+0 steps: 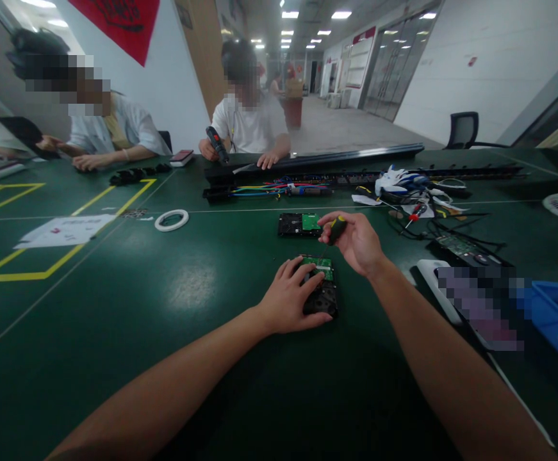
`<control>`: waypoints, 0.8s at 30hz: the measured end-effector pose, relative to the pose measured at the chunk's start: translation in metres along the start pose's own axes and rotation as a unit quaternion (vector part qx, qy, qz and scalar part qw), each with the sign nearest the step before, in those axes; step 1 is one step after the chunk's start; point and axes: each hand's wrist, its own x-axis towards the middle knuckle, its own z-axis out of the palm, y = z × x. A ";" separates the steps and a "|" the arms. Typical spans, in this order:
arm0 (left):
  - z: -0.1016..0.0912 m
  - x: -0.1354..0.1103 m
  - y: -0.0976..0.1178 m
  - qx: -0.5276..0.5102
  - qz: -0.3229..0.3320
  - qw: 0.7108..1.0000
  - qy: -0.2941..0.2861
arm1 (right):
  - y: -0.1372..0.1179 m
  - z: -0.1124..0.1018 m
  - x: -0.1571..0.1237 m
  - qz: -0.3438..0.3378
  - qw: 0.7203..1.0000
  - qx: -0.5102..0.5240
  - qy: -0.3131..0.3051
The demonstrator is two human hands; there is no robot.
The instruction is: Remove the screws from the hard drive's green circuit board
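Observation:
Before me on the green table lies a hard drive, its black casing and green circuit board facing up. My left hand rests across it with the fingers spread, hiding its left part. My right hand is closed round the yellow-and-black handle of a screwdriver. The screwdriver points down at the far end of the circuit board; I cannot tell whether its tip touches a screw. Just beyond lies a second hard drive, black with a green board, partly behind my right fingers.
A tape roll and a paper sheet lie left. Long black housings with coloured wires cross the far side, where a co-worker holds a power driver. Cables, gloves, a phone and a blue crate are right.

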 end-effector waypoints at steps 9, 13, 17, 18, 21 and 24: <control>0.000 0.000 0.000 0.004 0.003 1.000 -0.002 | 0.002 0.001 0.001 -0.025 0.998 -0.053 0.023; 0.001 -0.001 -0.001 0.000 0.004 1.000 0.003 | 0.004 0.002 0.000 -0.037 0.997 -0.065 0.030; 0.002 0.000 -0.003 -0.010 0.013 1.000 0.005 | 0.001 0.006 -0.003 -0.024 0.999 -0.025 0.006; 0.002 0.000 -0.003 -0.013 0.015 1.000 0.006 | 0.000 0.008 -0.004 -0.018 1.000 -0.020 -0.008; 0.002 0.001 -0.003 -0.015 0.018 1.000 0.010 | -0.003 0.012 -0.008 -0.012 0.998 -0.037 -0.050; 0.002 0.001 -0.003 -0.016 0.016 1.000 0.009 | -0.005 0.013 -0.009 -0.022 0.995 -0.074 -0.062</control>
